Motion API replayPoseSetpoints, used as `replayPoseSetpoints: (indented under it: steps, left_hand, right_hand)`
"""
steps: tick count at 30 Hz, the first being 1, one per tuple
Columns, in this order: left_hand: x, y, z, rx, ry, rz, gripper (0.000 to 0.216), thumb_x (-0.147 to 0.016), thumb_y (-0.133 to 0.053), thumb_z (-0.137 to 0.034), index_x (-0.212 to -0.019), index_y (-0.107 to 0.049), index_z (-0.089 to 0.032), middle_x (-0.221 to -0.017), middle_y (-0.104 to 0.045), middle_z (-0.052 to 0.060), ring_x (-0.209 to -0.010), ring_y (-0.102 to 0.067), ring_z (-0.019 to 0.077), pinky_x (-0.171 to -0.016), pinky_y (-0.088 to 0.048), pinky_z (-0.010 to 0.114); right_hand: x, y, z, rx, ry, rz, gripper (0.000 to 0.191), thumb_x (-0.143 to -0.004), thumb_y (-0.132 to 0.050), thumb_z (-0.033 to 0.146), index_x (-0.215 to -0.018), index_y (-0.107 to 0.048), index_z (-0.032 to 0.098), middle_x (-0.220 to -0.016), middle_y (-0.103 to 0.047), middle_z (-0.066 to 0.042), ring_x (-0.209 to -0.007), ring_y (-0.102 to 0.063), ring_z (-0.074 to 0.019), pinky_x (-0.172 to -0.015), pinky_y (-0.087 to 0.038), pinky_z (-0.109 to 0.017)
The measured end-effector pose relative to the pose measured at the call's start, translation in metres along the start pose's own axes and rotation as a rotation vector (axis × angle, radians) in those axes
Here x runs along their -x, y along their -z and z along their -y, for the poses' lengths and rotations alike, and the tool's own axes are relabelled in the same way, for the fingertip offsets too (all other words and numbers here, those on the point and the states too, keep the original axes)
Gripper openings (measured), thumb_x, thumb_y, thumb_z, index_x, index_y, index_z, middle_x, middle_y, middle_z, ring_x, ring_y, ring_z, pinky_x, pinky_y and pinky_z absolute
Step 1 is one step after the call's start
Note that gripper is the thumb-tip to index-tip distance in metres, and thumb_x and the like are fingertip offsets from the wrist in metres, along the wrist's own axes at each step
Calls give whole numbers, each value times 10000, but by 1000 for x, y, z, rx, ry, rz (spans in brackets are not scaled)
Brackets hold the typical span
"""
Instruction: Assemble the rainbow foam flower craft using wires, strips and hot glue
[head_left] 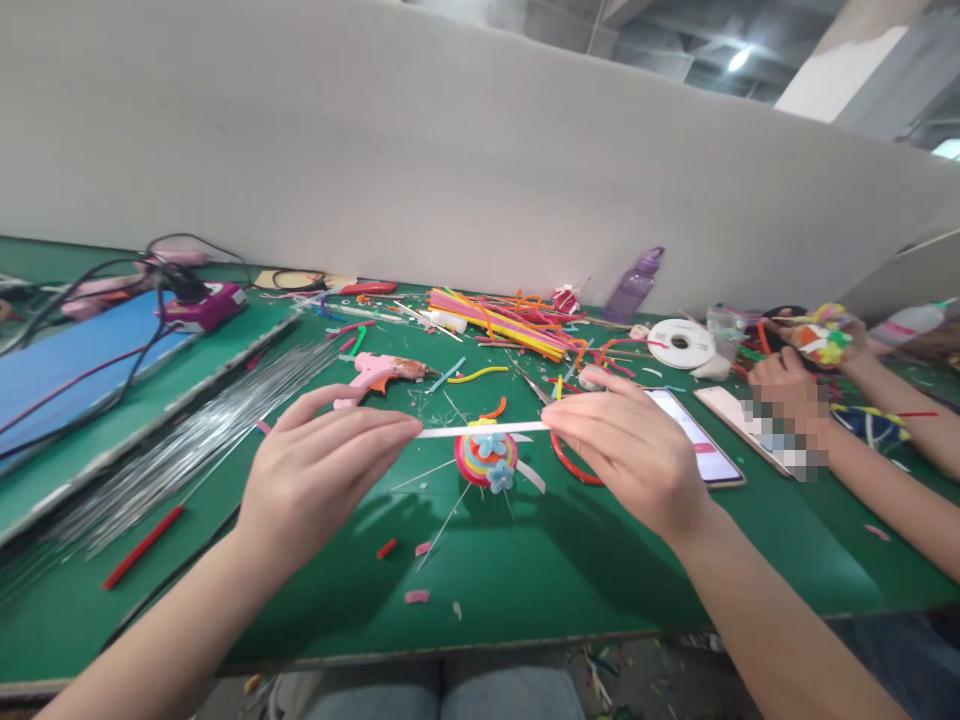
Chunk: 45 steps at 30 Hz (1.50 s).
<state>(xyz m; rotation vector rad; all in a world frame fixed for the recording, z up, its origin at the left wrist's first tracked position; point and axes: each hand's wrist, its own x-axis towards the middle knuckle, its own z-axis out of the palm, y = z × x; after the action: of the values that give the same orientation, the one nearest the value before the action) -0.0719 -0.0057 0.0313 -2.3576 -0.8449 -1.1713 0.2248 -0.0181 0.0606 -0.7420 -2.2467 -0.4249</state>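
A narrow white ribbon (pixel 480 431) is stretched level between my two hands. My left hand (pixel 319 465) pinches its left end, and my right hand (pixel 637 450) pinches the other. Just behind and below the ribbon lies a round, striped pipe-cleaner ornament (pixel 469 470) in pink, yellow and blue, with light-blue flowers (pixel 496 465) on its front. White ribbon tails stick out at its right. Red-handled scissors (pixel 574 465) lie by my right hand, partly hidden under it. Behind my left hand rests a pink glue gun (pixel 382 375).
A bundle of coloured pipe cleaners (pixel 502 322) lies at the back, near a purple bottle (pixel 634 285) and a white ribbon spool (pixel 681 343). Thin wires (pixel 217 420) spread at left. A phone (pixel 701 445) lies at right, where a co-worker's hands (pixel 795 390) hold another ornament.
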Motion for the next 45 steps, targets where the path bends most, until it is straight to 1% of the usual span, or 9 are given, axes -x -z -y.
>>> replayPoseSetpoints:
  steps: [3, 8, 12, 15, 24, 29, 32, 37, 45]
  left_hand:
    - [5, 3, -4, -72, -168, 7, 265, -850, -590, -102, -1050, -623, -273, -1009, -749, -18, -884, -715, 172, -915, -504, 405]
    - [14, 2, -4, -167, -189, -23, 252, -822, -646, -147, -967, -641, -353, -920, -754, -88, -742, -721, 160, -753, -517, 378]
    - [20, -8, 2, -241, -95, -10, 185, -802, -693, -221, -904, -664, -372, -811, -746, -103, -627, -690, 145, -669, -462, 359]
    - [20, -14, 1, -276, -130, -125, 241, -758, -747, -224, -898, -650, -395, -779, -723, -137, -613, -667, 121, -717, -420, 360]
    - [27, -16, 8, -220, -13, -186, 310, -724, -760, -145, -937, -660, -348, -961, -664, -39, -863, -645, 172, -928, -431, 461]
    - [28, -18, 12, -215, 48, -224, 303, -753, -731, -129, -930, -666, -366, -970, -650, -58, -853, -634, 141, -945, -443, 451]
    - [27, -20, 13, -201, 62, -253, 297, -743, -733, -122, -911, -683, -362, -968, -656, -54, -839, -637, 141, -935, -440, 443]
    - [24, -26, 19, -151, 53, -423, 227, -662, -802, -148, -795, -702, -302, -872, -675, -8, -734, -624, 148, -860, -449, 422]
    - [21, -25, 15, -153, 191, -303, 153, -748, -733, -145, -826, -665, -258, -855, -680, 19, -773, -601, 167, -846, -430, 411]
  right_hand:
    - [21, 0, -2, 117, 56, -79, 263, -812, -638, 51, -1010, -686, 218, -922, -750, -23, -888, -691, -175, -976, -468, -451]
    - [40, -5, 1, 417, 53, -313, 352, -712, -764, 73, -929, -712, 345, -684, -657, 67, -663, -594, -138, -900, -449, -392]
    - [47, -10, -1, 519, 67, -331, 298, -647, -826, 102, -817, -705, 316, -658, -623, 47, -676, -548, -161, -909, -416, -419]
    - [53, -10, -3, 551, 61, -326, 294, -633, -842, 122, -798, -698, 318, -655, -626, 49, -702, -550, -170, -923, -395, -434]
    - [60, -12, -8, 472, -86, -347, 189, -717, -787, 166, -758, -680, 317, -700, -617, 34, -743, -578, -173, -965, -374, -456]
    - [63, -15, -17, 387, -190, -343, 298, -721, -756, 92, -885, -705, 335, -829, -635, 10, -838, -606, -198, -978, -388, -494]
    - [64, -16, -20, 370, -227, -350, 250, -729, -762, 130, -865, -701, 331, -855, -628, 7, -859, -603, -200, -970, -395, -496]
    - [68, -17, -25, 317, -236, -406, 174, -700, -798, 177, -794, -685, 269, -838, -599, 2, -846, -593, -195, -952, -401, -499]
    - [68, -23, -30, 283, -204, -332, 191, -712, -785, 154, -834, -691, 268, -856, -594, -5, -849, -588, -194, -904, -417, -462]
